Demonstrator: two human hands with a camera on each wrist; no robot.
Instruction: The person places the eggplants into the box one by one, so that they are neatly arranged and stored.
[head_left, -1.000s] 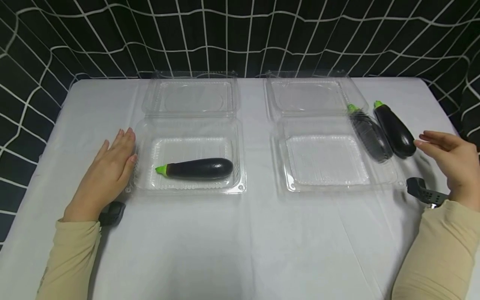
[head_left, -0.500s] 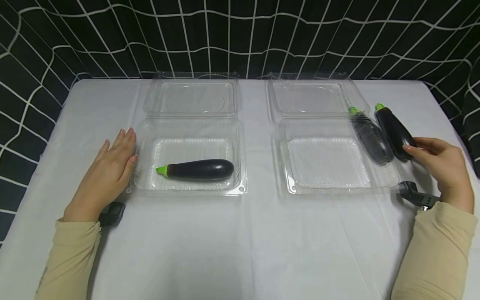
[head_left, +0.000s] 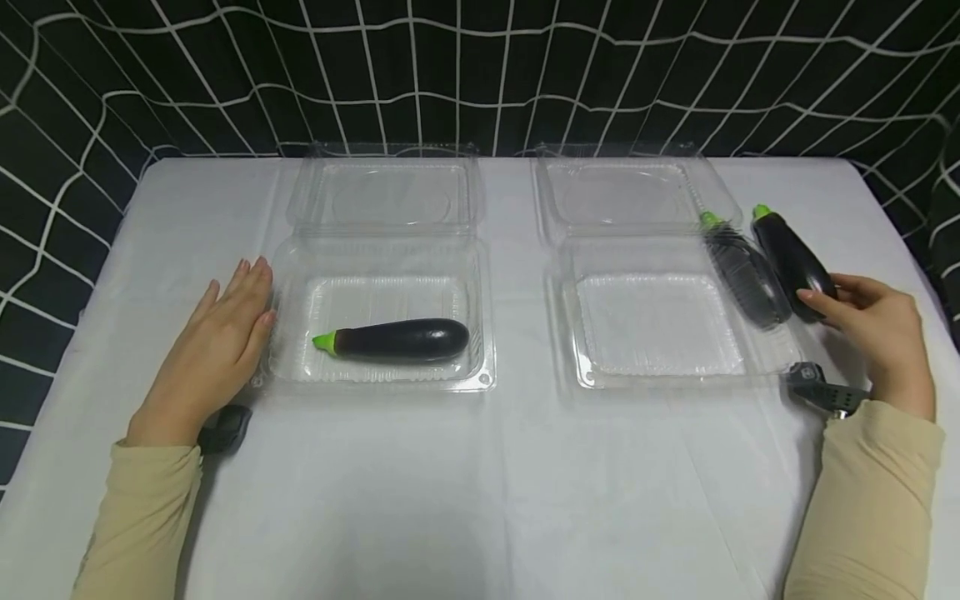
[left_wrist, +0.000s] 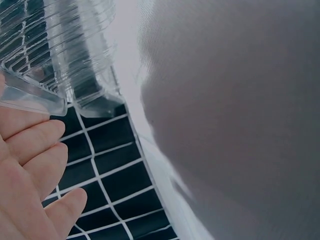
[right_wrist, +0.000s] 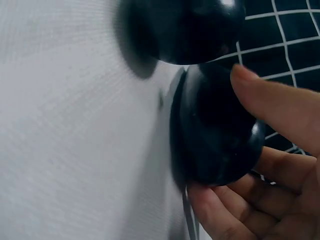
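Observation:
At the table's right side, my right hand [head_left: 885,333] grips the thick lower end of a dark eggplant [head_left: 791,254] with a green stem. In the right wrist view, thumb and fingers lie around that eggplant [right_wrist: 220,125]. A second eggplant [head_left: 746,271] lies close to its left, partly seen through the clear plastic of the right container [head_left: 652,325]. My left hand [head_left: 213,350] lies with straight fingers against the left edge of the left clear container [head_left: 476,379]. Inside that container a third eggplant [head_left: 401,340] lies sideways, stem to the left.
Both clear containers have their lids [head_left: 390,196] folded back toward the far table edge. A white cloth [head_left: 510,500] covers the table. Behind it hangs a white grid net [head_left: 495,104] over a dark backing, also along both sides.
My right hand has come leftward from beside the far-right eggplant and taken hold of its lower end. The left hand has stayed where it was.

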